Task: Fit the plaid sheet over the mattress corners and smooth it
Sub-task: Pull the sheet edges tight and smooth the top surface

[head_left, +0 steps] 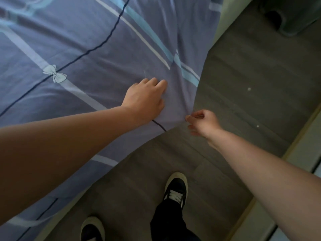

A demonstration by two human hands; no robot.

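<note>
Head view, looking down: the plaid sheet lies spread over the bed on my left, blue-grey with pale stripes and a white bow print. My left hand sits on it near the corner, fingers curled down into the cloth, gripping it. My right hand is just beside it, out over the grey floor, thumb and forefinger pinching the sheet's very edge. Creases run from that pinch up across the fabric. Below, my dark shoes stand on the floor, the right one forward.
</note>
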